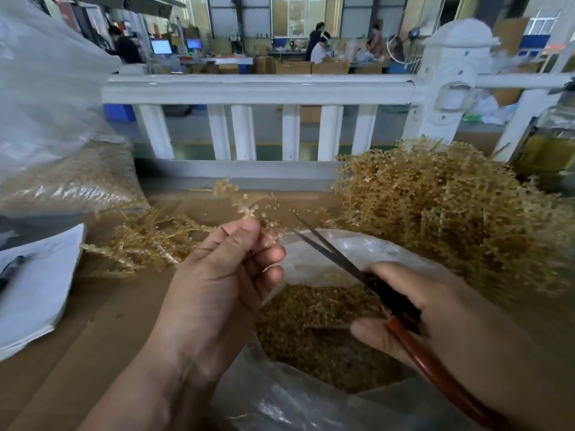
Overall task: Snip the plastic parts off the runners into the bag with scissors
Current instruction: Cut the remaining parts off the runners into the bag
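My left hand [217, 275] pinches a thin tan plastic runner [245, 200] with small parts along it, held up over the table. My right hand [435, 312] grips scissors [329, 253] by their dark and reddish handles. The blades are slightly apart and point up-left toward the runner, a short way from it. Below both hands lies an open clear plastic bag [326, 253] with a heap of snipped tan parts [314, 325] inside.
A big pile of tan runners [451, 209] lies at the right, a smaller pile [146, 241] at the left. White paper with a pen [34, 287] sits at the left edge, a filled bag [77, 178] behind it. A white railing [258, 88] bounds the brown table.
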